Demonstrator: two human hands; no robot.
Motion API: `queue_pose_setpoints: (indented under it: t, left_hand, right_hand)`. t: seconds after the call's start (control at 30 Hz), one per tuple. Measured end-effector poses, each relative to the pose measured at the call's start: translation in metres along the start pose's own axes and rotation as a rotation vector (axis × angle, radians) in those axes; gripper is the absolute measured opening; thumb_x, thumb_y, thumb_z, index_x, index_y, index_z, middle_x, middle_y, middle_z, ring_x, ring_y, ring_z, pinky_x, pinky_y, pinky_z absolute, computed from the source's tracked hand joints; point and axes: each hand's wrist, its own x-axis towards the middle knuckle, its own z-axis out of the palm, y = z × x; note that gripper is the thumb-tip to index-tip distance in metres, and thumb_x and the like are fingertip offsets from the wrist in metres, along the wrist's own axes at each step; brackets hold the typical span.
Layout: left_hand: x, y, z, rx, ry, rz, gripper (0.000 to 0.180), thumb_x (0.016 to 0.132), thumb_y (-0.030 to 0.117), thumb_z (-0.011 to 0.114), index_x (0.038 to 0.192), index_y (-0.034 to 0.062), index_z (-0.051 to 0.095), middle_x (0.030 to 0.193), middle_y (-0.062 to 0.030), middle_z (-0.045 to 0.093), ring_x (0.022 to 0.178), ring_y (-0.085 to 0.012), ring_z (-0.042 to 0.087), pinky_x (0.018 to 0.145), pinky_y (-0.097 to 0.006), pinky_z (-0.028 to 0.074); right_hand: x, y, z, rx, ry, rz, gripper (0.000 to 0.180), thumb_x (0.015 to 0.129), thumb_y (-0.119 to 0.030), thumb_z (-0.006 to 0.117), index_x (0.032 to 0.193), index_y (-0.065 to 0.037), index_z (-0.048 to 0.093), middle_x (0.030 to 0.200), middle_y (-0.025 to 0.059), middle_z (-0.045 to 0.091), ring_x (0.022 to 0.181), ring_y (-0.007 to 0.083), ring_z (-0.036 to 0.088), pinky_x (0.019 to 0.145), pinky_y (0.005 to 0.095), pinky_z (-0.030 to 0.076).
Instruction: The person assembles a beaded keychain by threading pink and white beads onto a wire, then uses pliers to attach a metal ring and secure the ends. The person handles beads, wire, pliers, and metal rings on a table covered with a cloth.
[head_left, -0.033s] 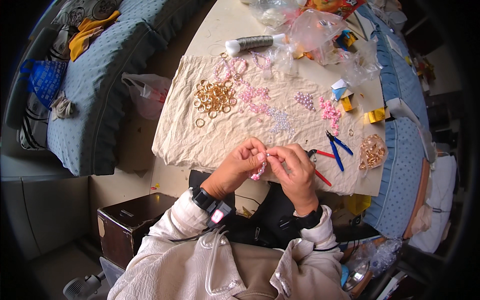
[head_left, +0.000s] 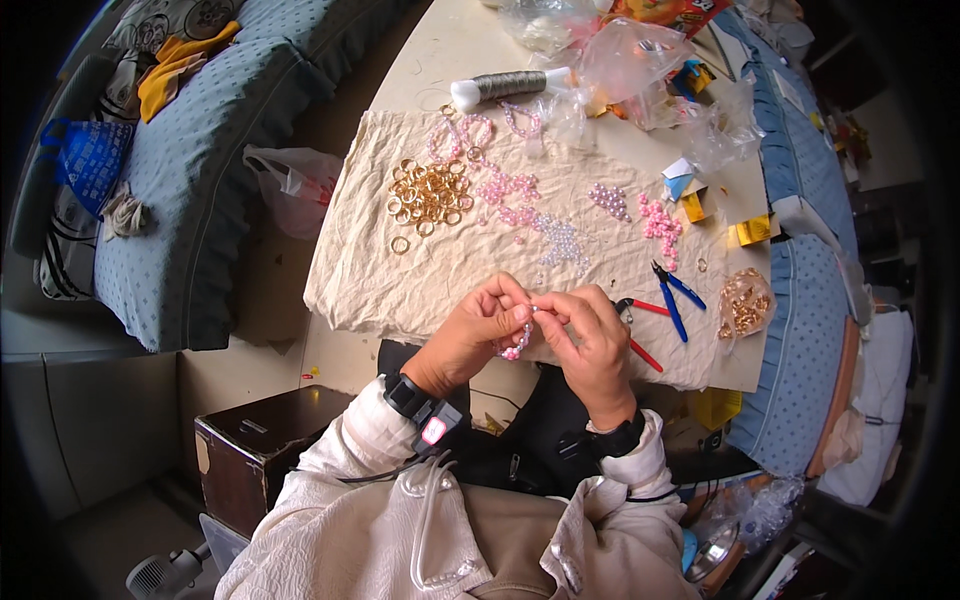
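Note:
A small string of pink and pale beads [head_left: 512,352] hangs in a loop below the fingers of my left hand [head_left: 480,328]. Thumb and forefinger of that hand pinch its upper end. My right hand [head_left: 592,342] meets it there, its thumb and forefinger pinched at the same end; a tiny pale bead shows between the fingertips. Beyond my hands, on a cream cloth [head_left: 365,285], lie pale beads [head_left: 562,245], pink beads [head_left: 508,187] and a heap of gold rings [head_left: 430,195]. Red-handled pliers [head_left: 648,309] rest partly behind my right hand.
Blue-handled cutters [head_left: 673,305] and a clear bag of gold pieces [head_left: 746,304] lie at the right. Purple beads [head_left: 609,202] and bright pink beads [head_left: 660,228] sit farther back. A wire spool [head_left: 510,86], finished bead loops [head_left: 444,140] and plastic bags [head_left: 635,60] are at the far side.

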Motion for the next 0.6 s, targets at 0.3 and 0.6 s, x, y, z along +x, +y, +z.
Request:
queue_pose_setpoints:
  t: [0.3,0.6]
  left_hand:
    - [0.004,-0.009,-0.004,-0.126,-0.015,0.071,0.015,0.102,0.017,0.070,0.101,0.0099,0.057,0.081,-0.0016,0.065,0.067,-0.0080,0.058,0.060,-0.025,0.050]
    - [0.005,-0.005,-0.007,-0.071,-0.001,0.114,0.014,0.100,0.011,0.072,0.103,0.0062,0.058,0.092,-0.0062,0.072,0.080,-0.0100,0.069,0.074,-0.026,0.059]
  right_hand:
    - [-0.004,-0.001,0.010,0.201,0.056,0.105,0.021,0.090,0.000,0.078,0.109,-0.008,0.075,0.086,0.0032,0.059,0.069,0.0130,0.058,0.058,0.0260,0.048]
    - [-0.006,-0.002,0.010,0.142,0.068,0.081,0.016,0.095,-0.002,0.074,0.111,-0.005,0.072,0.094,0.0068,0.064,0.076,0.0158,0.067,0.063,0.0288,0.054]
